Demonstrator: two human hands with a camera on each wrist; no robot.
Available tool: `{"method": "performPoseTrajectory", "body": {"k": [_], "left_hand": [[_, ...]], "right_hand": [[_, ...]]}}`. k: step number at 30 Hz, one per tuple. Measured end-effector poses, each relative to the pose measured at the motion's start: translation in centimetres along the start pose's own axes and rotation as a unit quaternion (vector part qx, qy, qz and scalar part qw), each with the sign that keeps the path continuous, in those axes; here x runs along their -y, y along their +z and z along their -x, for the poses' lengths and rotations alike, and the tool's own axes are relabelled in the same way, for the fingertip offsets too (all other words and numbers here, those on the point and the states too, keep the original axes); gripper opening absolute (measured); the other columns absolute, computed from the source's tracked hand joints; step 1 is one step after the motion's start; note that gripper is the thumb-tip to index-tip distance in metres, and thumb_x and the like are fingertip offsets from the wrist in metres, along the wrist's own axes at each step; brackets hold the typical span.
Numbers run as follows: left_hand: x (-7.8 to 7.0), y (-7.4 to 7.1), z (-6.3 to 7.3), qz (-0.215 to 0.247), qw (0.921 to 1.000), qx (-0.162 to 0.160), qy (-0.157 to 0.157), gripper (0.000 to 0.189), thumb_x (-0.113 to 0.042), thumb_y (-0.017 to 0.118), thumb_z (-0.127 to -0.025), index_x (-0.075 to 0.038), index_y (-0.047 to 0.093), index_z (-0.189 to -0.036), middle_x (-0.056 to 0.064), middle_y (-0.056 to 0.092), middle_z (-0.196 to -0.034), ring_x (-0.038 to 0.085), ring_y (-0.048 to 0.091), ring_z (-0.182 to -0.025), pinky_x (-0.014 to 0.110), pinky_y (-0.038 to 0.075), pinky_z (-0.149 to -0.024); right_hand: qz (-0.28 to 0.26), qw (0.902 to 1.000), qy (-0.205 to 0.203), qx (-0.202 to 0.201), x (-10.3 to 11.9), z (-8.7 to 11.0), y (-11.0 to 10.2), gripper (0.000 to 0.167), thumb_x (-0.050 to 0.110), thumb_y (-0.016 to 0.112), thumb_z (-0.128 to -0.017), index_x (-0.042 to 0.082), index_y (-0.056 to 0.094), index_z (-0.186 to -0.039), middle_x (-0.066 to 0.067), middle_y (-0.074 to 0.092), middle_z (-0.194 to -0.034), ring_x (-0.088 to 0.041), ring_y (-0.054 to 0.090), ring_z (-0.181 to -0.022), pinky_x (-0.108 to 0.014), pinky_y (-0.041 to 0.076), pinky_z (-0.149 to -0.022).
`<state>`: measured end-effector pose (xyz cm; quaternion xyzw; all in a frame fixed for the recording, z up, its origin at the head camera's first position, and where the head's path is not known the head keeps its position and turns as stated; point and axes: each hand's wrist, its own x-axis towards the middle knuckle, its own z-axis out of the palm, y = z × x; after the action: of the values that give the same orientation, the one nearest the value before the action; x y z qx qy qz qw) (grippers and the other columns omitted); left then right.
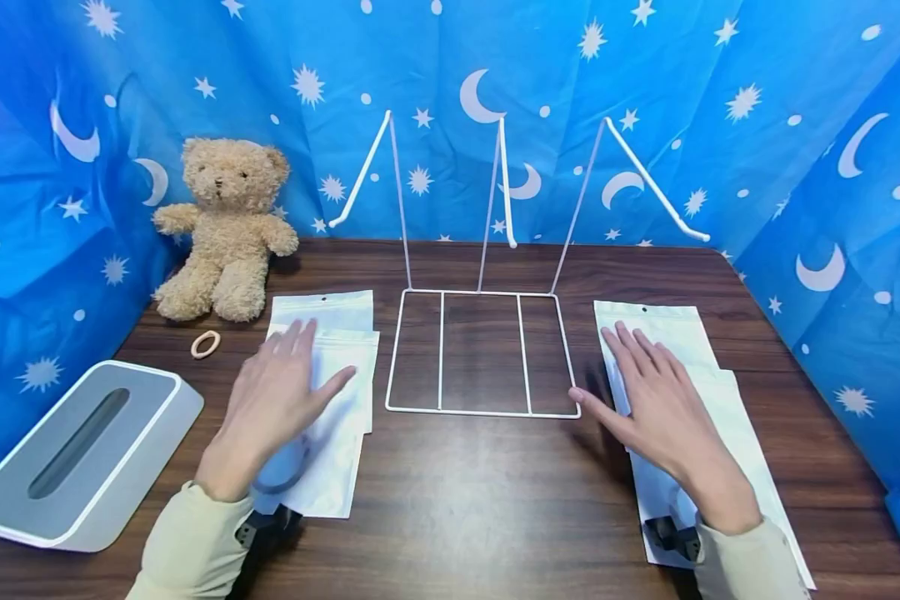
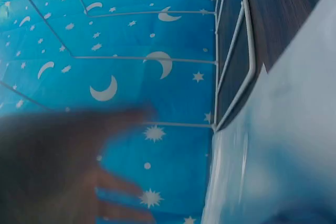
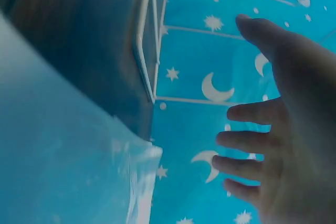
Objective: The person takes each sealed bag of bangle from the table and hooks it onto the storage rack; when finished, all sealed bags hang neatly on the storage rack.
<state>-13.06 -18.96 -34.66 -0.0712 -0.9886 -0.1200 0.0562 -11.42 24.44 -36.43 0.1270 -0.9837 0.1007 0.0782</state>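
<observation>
My left hand [image 1: 279, 387] hovers palm down with straight fingers over two overlapping white packets [image 1: 333, 483] left of centre. On the other side, my right hand [image 1: 663, 408] is held the same way above a second pair of white packets [image 1: 727, 417]. Each upper pair end shows a small punched hole. Between the hands stands a white wire rack [image 1: 480, 412] with a rectangular base and three upright prongs that bend forward at the top. In the right wrist view the fingers [image 3: 247, 142] are spread apart and hold nothing.
A light brown teddy bear [image 1: 228, 225] sits at the back left, with a small beige ring [image 1: 206, 344] in front of it. A grey and white tissue box [image 1: 142, 442] stands at the left edge. Blue curtains [image 1: 450, 50] with moons and stars surround the dark wooden table [image 1: 487, 508].
</observation>
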Motion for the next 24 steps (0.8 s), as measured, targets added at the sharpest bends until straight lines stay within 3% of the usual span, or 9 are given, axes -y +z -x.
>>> {"method": "performPoseTrajectory", "body": {"k": [3, 6, 9, 13, 21, 24], "left_hand": [[1.2, -0.1, 0.8, -0.015, 0.9967, 0.038, -0.07, 0.098, -0.064, 0.057, -0.089, 0.01, 0.03, -0.147, 0.035, 0.044, -0.135, 0.055, 0.043, -0.117, 0.067, 0.041, -0.086], [2.1, 0.0, 1.5, -0.015, 0.9916, 0.077, -0.103, 0.104, -0.067, 0.063, -0.083, 0.011, 0.031, -0.145, 0.037, 0.047, -0.121, 0.052, 0.046, -0.105, 0.06, 0.045, -0.072], [2.7, 0.4, 1.7, -0.011, 0.9914, 0.085, -0.099, 0.103, -0.065, 0.069, -0.079, 0.01, 0.035, -0.141, 0.035, 0.048, -0.112, 0.047, 0.047, -0.096, 0.053, 0.045, -0.065], [3.2, 0.7, 1.5, 0.001, 0.9945, 0.067, -0.08, 0.096, -0.063, 0.074, -0.077, 0.009, 0.042, -0.133, 0.032, 0.048, -0.105, 0.043, 0.047, -0.089, 0.048, 0.043, -0.06], [4.2, 1.2, 1.6, 0.019, 0.9952, 0.037, -0.088, 0.096, -0.069, 0.074, -0.071, 0.006, 0.046, -0.124, 0.028, 0.046, -0.097, 0.04, 0.043, -0.082, 0.045, 0.037, -0.06], [4.4, 1.4, 1.5, 0.025, 0.9959, 0.021, -0.084, 0.099, -0.067, 0.076, -0.071, 0.007, 0.045, -0.129, 0.029, 0.045, -0.099, 0.042, 0.041, -0.084, 0.047, 0.037, -0.063]], "right_hand": [[-0.011, 0.9994, -0.01, 0.031, 0.6, -0.4, 0.8, 0.099, 0.072, 0.049, -0.088, 0.005, 0.022, -0.156, -0.022, 0.026, -0.157, -0.041, 0.022, -0.143, -0.057, 0.015, -0.114], [-0.03, 0.998, -0.024, 0.05, 0.9, -0.6, 1.7, 0.101, 0.074, 0.05, -0.087, 0.002, 0.025, -0.154, -0.022, 0.031, -0.154, -0.042, 0.027, -0.14, -0.057, 0.02, -0.112], [-0.053, 0.9966, -0.03, 0.055, 0.8, -0.7, 2.3, 0.103, 0.073, 0.055, -0.085, 0.002, 0.026, -0.153, -0.022, 0.033, -0.153, -0.042, 0.029, -0.139, -0.057, 0.022, -0.111], [-0.078, 0.9952, -0.031, 0.05, 0.4, -0.9, 2.9, 0.103, 0.07, 0.06, -0.084, 0.003, 0.026, -0.154, -0.022, 0.033, -0.153, -0.042, 0.028, -0.14, -0.057, 0.023, -0.111], [-0.107, 0.9921, -0.051, 0.041, -0.4, -1.1, 4.2, 0.1, 0.065, 0.063, -0.085, 0.003, 0.027, -0.154, -0.022, 0.033, -0.153, -0.039, 0.027, -0.141, -0.058, 0.023, -0.111], [-0.103, 0.9923, -0.062, 0.031, -0.6, -1.2, 4.7, 0.097, 0.063, 0.064, -0.085, 0.003, 0.029, -0.153, -0.021, 0.035, -0.152, -0.039, 0.029, -0.141, -0.057, 0.023, -0.111]]}}
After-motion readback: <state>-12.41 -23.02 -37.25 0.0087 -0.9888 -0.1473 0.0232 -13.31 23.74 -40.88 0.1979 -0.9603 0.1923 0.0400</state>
